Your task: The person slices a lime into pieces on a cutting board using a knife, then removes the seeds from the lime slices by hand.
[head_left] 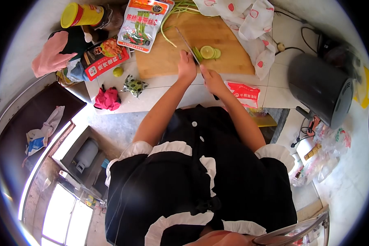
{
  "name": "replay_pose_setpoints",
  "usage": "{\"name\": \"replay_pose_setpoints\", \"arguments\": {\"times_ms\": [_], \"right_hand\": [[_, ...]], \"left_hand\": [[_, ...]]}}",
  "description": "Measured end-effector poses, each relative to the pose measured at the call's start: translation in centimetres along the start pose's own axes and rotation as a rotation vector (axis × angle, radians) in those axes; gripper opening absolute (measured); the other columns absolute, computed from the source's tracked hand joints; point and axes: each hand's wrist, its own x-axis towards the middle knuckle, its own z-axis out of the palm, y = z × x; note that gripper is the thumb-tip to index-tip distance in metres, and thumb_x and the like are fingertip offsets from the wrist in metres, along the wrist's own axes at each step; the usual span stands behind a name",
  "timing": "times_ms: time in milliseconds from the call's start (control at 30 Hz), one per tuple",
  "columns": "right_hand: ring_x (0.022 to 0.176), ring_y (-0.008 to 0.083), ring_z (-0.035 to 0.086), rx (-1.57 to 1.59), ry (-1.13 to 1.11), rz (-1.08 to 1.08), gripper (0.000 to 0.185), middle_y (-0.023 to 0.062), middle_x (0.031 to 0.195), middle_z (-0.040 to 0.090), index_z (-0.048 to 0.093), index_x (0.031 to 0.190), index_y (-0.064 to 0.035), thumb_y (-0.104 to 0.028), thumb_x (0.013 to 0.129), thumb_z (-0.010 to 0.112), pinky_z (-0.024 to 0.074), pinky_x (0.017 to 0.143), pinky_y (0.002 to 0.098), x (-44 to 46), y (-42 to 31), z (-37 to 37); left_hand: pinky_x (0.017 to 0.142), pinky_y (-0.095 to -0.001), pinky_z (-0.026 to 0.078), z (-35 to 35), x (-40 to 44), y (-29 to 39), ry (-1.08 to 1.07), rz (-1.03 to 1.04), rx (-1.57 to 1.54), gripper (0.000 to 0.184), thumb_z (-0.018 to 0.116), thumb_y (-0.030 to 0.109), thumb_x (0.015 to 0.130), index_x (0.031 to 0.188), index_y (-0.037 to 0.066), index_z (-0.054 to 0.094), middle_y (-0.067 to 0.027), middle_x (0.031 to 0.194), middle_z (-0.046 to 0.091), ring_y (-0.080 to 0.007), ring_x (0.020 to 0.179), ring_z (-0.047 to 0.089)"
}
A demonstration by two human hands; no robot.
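Your R hand (212,80) grips the knife (187,44), blade angling fwd-L; your L hand (187,67) is just L of it (fingers curled, can't tell on what); citrus slices (208,52) lie R of the blade, on the board (233,64).

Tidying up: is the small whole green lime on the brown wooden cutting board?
No, the lime lies on the white tiled counter, left of the board.

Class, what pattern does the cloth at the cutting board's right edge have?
The cloth is white with scattered red, strawberry-like shapes, seen in the head view.
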Motion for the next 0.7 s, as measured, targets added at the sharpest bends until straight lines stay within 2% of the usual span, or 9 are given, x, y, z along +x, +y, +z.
{"name": "replay_pose_setpoints", "arguments": {"times_ms": [133, 200, 233, 333, 433, 533, 633, 700], "right_hand": [[0.054, 0.021, 0.054, 0.138, -0.115, 0.111, 0.062, 0.0124, 0.056, 0.053, 0.056, 0.072, 0.0029, -0.053, 0.092, 0.037, 0.0427, 0.055, 0.0348, 0.9, -2.6, -1.0], [0.047, 0.0165, 0.049, 0.117, -0.056, -0.028, 0.061, 0.0078, 0.051, 0.048, 0.055, 0.069, 0.0007, -0.053, 0.092, 0.037, 0.0391, 0.047, 0.0326, 1.2, -2.1, -0.5], [0.043, 0.0143, 0.046, 0.106, -0.033, -0.093, 0.061, 0.0055, 0.049, 0.046, 0.054, 0.067, -0.0004, -0.053, 0.093, 0.036, 0.0373, 0.043, 0.0314, 1.1, -1.9, -0.2], [0.04, 0.013, 0.042, 0.187, -0.087, -0.084, 0.058, 0.004, 0.048, 0.044, 0.055, 0.071, -0.0015, -0.052, 0.093, 0.036, 0.0346, 0.038, 0.0298, 1.1, -1.8, -0.2], [0.037, 0.0125, 0.039, 0.293, -0.183, 0.118, 0.054, 0.0018, 0.047, 0.041, 0.052, 0.072, -0.0034, -0.05, 0.094, 0.036, 0.0317, 0.034, 0.0285, 0.6, -2.5, -1.1], [0.035, 0.0111, 0.036, 0.357, -0.231, 0.077, 0.048, 0.0003, 0.047, 0.038, 0.045, 0.072, -0.0069, -0.047, 0.095, 0.036, 0.03, 0.034, 0.0265, -0.3, -2.0, -1.5], [0.033, 0.0104, 0.034, 0.437, -0.256, 0.059, 0.045, -0.0003, 0.047, 0.036, 0.04, 0.071, -0.0094, -0.046, 0.096, 0.035, 0.0289, 0.033, 0.0254, -1.9, -2.2, -1.8], [0.034, 0.0096, 0.033, 0.434, -0.248, 0.083, 0.045, -0.0004, 0.047, 0.036, 0.04, 0.072, -0.0096, -0.047, 0.096, 0.035, 0.0291, 0.033, 0.0246, -2.6, -2.2, -2.0]], "left_hand": [[0.065, -0.047, 0.043, 0.6, -1.4, -0.7, -0.032, 0.004, 0.046, 0.024, 0.038, 0.027, 0.096, 0.096, 0.003, 0.036, -0.0229, 0.079, 0.057, -0.0396, 0.072, 0.057], [0.065, -0.0459, 0.043, 0.7, -1.8, 0.1, -0.036, -0.069, -0.01, 0.025, 0.038, 0.028, 0.096, 0.097, 0.003, 0.037, -0.0217, 0.079, 0.057, -0.0375, 0.072, 0.058], [0.063, -0.0431, 0.045, 0.6, -1.6, -0.2, -0.037, -0.111, -0.012, 0.026, 0.039, 0.029, 0.096, 0.097, 0.003, 0.038, -0.0185, 0.078, 0.058, -0.032, 0.069, 0.06], [0.058, -0.0389, 0.046, -0.1, -1.2, -0.6, -0.073, -0.178, -0.076, 0.027, 0.039, 0.03, 0.096, 0.098, 0.003, 0.038, -0.0159, 0.076, 0.058, -0.0254, 0.063, 0.059], [0.048, -0.0336, 0.044, -0.8, -1.3, -0.6, -0.087, -0.236, -0.131, 0.027, 0.04, 0.031, 0.096, 0.099, 0.004, 0.039, -0.0111, 0.071, 0.055, -0.018, 0.055, 0.055], [0.041, -0.0298, 0.04, -1.7, -1.9, 0.5, -0.075, -0.32, -0.298, 0.025, 0.04, 0.031, 0.096, 0.099, 0.007, 0.04, -0.0074, 0.065, 0.051, -0.0144, 0.05, 0.05], [0.037, -0.0278, 0.038, -2.2, -1.5, 0.7, -0.061, -0.309, -0.339, 0.023, 0.039, 0.03, 0.097, 0.098, 0.007, 0.04, -0.0057, 0.063, 0.049, -0.0128, 0.047, 0.047], [0.037, -0.0287, 0.041, -2.1, -0.8, 0.6, -0.045, -0.23, -0.328, 0.022, 0.038, 0.029, 0.097, 0.098, 0.007, 0.038, -0.007, 0.064, 0.049, -0.0135, 0.046, 0.047]]}}
